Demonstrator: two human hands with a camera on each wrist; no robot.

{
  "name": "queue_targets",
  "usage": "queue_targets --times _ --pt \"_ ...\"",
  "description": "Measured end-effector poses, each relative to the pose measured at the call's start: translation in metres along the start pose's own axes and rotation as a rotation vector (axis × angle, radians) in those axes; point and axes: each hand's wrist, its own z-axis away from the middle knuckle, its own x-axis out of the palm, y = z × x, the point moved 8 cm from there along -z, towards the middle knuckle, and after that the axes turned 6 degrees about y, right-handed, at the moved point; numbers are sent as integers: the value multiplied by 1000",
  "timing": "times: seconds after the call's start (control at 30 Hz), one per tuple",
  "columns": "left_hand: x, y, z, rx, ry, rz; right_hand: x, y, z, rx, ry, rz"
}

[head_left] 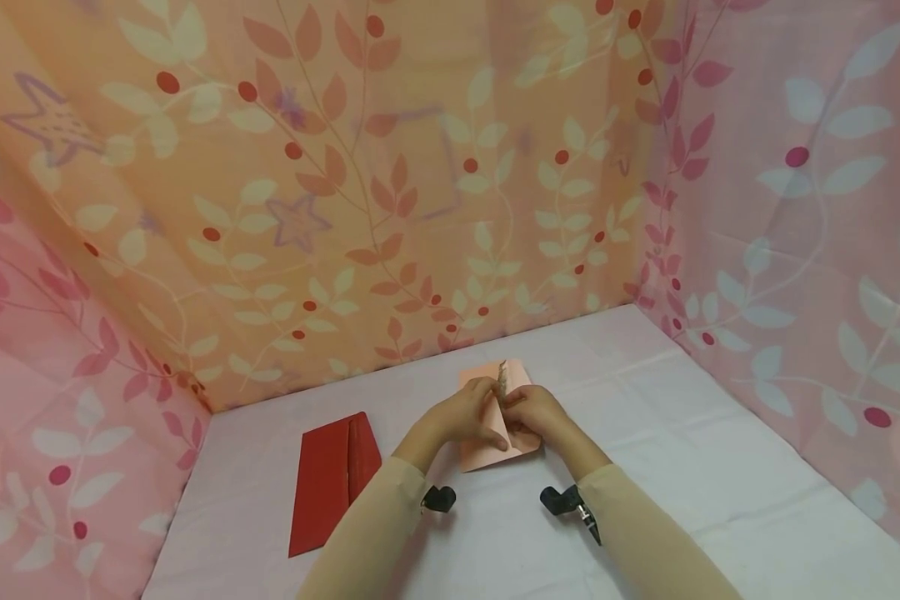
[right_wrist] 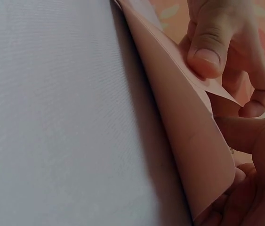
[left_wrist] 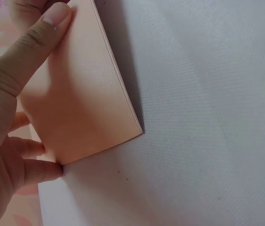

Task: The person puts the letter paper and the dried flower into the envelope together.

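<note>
A pink envelope (head_left: pixel 482 454) lies on the white-covered table with its flap unfolded toward the right. My left hand (head_left: pixel 465 414) grips its pocket side, thumb on the front and fingers at the far edge; the left wrist view shows the envelope's smooth face (left_wrist: pixel 85 103). A thin brownish patterned paper (head_left: pixel 502 379) stands up in the opening between both hands. My right hand (head_left: pixel 537 414) has curled fingers at that opening and appears to pinch the patterned paper, mostly hidden there. In the right wrist view the flap (right_wrist: pixel 188 141) hides part of those fingers.
A red envelope (head_left: pixel 322 483) with its flap unfolded lies on the table, left of the left forearm. White cloth (head_left: pixel 682 467) covers the table. Floral curtains (head_left: pixel 420 167) stand at the back and both sides. Each sleeve carries a small black wrist device (head_left: pixel 440 499).
</note>
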Motion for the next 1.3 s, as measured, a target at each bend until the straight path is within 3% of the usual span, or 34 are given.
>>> queue_targets --times 0.23,0.53,0.8,1.0,1.13,1.3 --pt "1 -4 1 -10 12 8 -1 1 5 65 24 -15" --pt "0 -5 4 -11 28 41 -4 -1 10 72 40 47" --pt "-1 -3 5 -24 35 34 -5 -6 18 76 -19 -55" --pt "1 -1 4 -17 28 44 -10 -1 18 93 0 -91" --pt "2 -1 2 -19 17 40 -13 7 15 132 31 -168" --pt "-1 -3 1 -28 12 25 -8 10 8 133 -1 -219"
